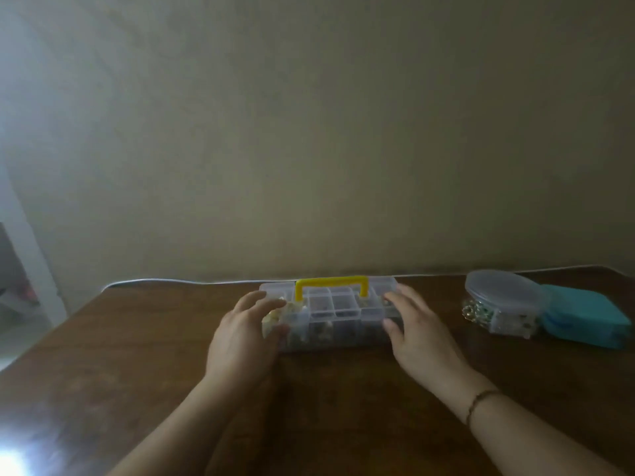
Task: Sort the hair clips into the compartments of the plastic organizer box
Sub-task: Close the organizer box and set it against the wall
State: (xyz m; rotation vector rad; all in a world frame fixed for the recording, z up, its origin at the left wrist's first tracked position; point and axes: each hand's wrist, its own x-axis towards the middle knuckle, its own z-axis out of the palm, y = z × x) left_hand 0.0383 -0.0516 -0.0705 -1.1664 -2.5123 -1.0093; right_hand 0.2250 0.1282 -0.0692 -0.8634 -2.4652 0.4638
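- Clear plastic organizer box w/ yellow carry handle [330,312] sits mid-table on the dark brown wooden table [137,355], at 12 o'clock from me, lid looks closed, handle on the far side.
- My left hand [244,333] at the box's 9 o'clock end, fingers loosely spread, tips touching or just about touching lid and side wall; not clamped on it.
- My right hand [417,329] at the 3 o'clock end, fingers straight-ish, thumb near the side wall; contact unclear, too blurry.
- Hands apart, box between them.
- Handling guess: thin hard plastic, light, stiff, smooth so a bit slippery; small bits inside prob rattle/shift if tilted.
- Best hold imo: both short ends, kept level, or the yellow handle; latches not visible.
- Hair clips: small blurry items in compartments, can't ID.
- At 2 o'clock: small clear plastic tub w/ round lid [501,304], touching a teal flat case [584,321].
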